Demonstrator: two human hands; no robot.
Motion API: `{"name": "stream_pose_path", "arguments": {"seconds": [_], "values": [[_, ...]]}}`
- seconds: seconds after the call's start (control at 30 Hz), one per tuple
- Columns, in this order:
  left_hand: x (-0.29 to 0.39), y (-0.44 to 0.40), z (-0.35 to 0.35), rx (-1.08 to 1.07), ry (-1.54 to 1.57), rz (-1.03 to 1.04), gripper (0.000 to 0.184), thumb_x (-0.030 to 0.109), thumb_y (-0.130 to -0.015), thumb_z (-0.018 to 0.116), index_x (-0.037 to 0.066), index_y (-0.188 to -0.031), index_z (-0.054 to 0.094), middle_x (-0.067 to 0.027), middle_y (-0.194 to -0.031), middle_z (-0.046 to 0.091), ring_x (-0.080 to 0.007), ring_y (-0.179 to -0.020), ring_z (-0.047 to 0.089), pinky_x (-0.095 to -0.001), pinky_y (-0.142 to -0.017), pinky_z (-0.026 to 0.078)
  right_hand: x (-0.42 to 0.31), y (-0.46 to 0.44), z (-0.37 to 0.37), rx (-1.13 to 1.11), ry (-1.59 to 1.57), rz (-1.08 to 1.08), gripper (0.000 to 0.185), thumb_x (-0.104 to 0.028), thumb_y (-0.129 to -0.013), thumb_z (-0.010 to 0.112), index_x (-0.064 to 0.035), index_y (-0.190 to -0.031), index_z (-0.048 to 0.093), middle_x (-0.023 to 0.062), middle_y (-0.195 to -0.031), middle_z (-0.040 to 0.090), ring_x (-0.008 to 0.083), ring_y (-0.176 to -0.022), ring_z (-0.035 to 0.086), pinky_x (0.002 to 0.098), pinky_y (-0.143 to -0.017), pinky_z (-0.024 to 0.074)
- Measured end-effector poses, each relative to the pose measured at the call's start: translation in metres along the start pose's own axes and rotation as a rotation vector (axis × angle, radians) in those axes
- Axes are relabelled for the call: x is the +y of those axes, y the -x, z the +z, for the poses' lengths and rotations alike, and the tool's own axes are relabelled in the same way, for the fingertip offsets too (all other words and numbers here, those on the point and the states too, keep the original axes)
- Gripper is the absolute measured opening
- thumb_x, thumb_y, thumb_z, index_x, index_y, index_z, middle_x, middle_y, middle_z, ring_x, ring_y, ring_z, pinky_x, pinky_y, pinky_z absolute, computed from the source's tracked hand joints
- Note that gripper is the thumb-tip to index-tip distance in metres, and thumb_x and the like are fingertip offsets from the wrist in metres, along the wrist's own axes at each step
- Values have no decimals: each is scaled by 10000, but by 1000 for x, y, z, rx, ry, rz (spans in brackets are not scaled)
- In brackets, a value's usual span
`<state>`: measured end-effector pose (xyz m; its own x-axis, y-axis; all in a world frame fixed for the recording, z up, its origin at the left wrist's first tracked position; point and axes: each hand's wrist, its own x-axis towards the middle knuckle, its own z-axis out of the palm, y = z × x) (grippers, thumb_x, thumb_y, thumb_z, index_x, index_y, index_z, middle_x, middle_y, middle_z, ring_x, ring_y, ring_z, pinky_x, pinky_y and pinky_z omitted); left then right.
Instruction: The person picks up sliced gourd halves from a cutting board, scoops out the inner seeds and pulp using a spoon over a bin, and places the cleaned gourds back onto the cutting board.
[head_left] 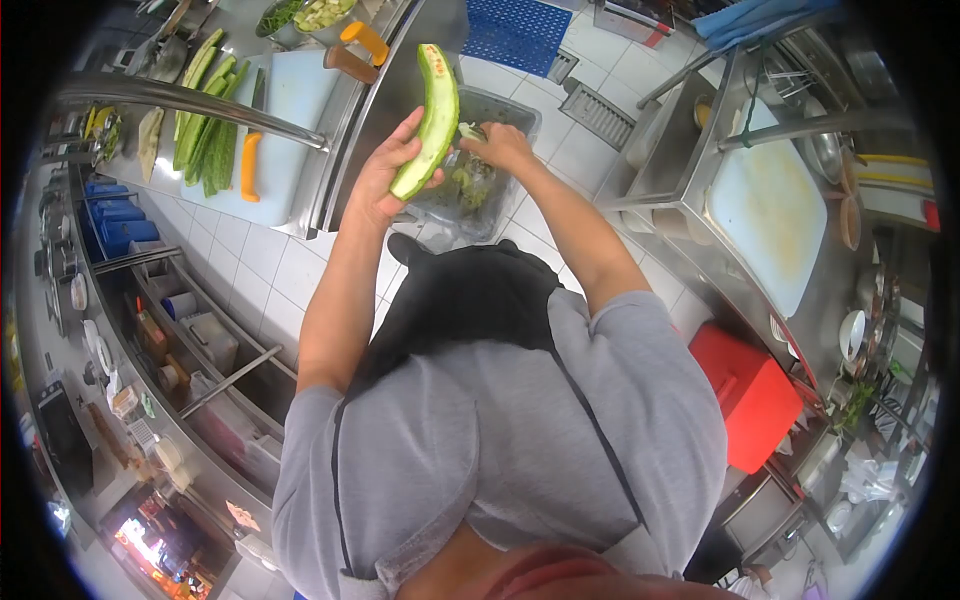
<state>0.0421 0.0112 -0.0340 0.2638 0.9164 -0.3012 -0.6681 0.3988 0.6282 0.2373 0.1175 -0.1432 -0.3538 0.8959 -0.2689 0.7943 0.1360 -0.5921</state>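
A long halved green gourd (437, 125), its pale cut face turned up and some seedy flesh at its far end, rests in my left hand (385, 168), whose fingers wrap round its lower part. Just right of the gourd, my right hand (500, 147) is closed on a small piece of pale green scrap (471, 131). Both hands are above a grey bin (527, 117) that holds green peelings (470, 188).
At the left, a white cutting board (298, 95) bears green gourd strips (212, 150) and an orange-handled knife (250, 168). A second board (770, 205) lies on the right counter. A red box (750, 400) stands lower right. A blue mat (515, 32) covers some floor ahead.
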Motion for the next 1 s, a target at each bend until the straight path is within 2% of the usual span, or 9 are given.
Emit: {"name": "stream_pose_path", "arguments": {"seconds": [0.07, 0.13, 0.23, 0.37, 0.5, 0.63, 0.77, 0.9, 1.0], "values": [[-1, -2, -2, -7, -40, 0, 706, 144, -916, 664, 97, -1521, 303, -135, -1326, 547, -304, -1133, 596, -359, -779, 577, 1, -2, 1, 49, 2, 18, 325, -217, -857, 596, -88, -1139, 697, 240, -1006, 696, 410, -960, 669, 485, -870, 523], [-1, -1, -2, 82, -93, 13, 684, 99, -933, 615, 100, -1533, 287, -116, -1284, 567, -250, -1079, 605, -343, -745, 572, -5, 6, -15, 131, 14, -17, 294, -189, -862, 581, -62, -1100, 699, 252, -979, 693, 418, -932, 674, 493, -848, 531], [-4, -2, -12, 164, -124, 34, 656, 94, -953, 586, 100, -1537, 289, -100, -1257, 581, -196, -1021, 613, -330, -720, 569, -35, 19, -59, 272, 97, -138, 266, -154, -811, 620, -5, -1020, 692, 247, -926, 704, 431, -882, 687, 476, -811, 556], [-8, -10, -6, 144, -97, 9, 603, 128, -984, 560, 92, -1531, 308, -91, -1232, 596, -164, -956, 623, -326, -701, 574, -78, 25, -99, 280, 311, -352, 182, -136, -807, 633, -14, -928, 695, 220, -858, 706, 392, -839, 707, 446, -742, 582], [0, -22, 14, 159, -119, 42, 544, 162, -1016, 513, 84, -1520, 324, -83, -1207, 610, -162, -929, 633, -329, -683, 581, -93, 18, -102, 233, 436, -461, 159, -140, -816, 646, -13, -894, 701, 203, -842, 711, 357, -820, 721, 424, -694, 596], [4, -30, 1, 214, -114, 92, 472, 175, -1027, 487, 70, -1474, 380, -86, -1201, 610, -164, -930, 639, -333, -672, 584, -115, 66, -98, 19, 417, -544, 144, -142, -825, 647, -19, -869, 708, 198, -844, 716, 356, -806, 724, 427, -688, 598], [1, -29, 13, 267, -253, 107, 459, 160, -1020, 497, 55, -1452, 382, -97, -1214, 603, -177, -949, 643, -334, -685, 584, -101, 30, -97, 164, 340, -474, 159, -158, -816, 658, -11, -850, 707, 209, -810, 711, 358, -783, 724, 438, -689, 597], [10, -39, -1, 337, -229, 81, 471, 158, -1013, 515, 30, -1442, 368, -115, -1218, 599, -199, -964, 645, -325, -692, 581, -114, 67, -83, 72, 399, -658, 175, -148, -834, 622, 6, -833, 704, 215, -815, 709, 351, -782, 725, 434, -676, 595], [10, -39, -11, 271, -203, 56, 455, 145, -1009, 507, 11, -1428, 390, -151, -1219, 595, -228, -971, 645, -353, -727, 583, -116, 71, -90, 7, 300, -523, 146, -108, -811, 623, 16, -855, 686, 237, -824, 701, 378, -815, 714, 457, -706, 584]]}}
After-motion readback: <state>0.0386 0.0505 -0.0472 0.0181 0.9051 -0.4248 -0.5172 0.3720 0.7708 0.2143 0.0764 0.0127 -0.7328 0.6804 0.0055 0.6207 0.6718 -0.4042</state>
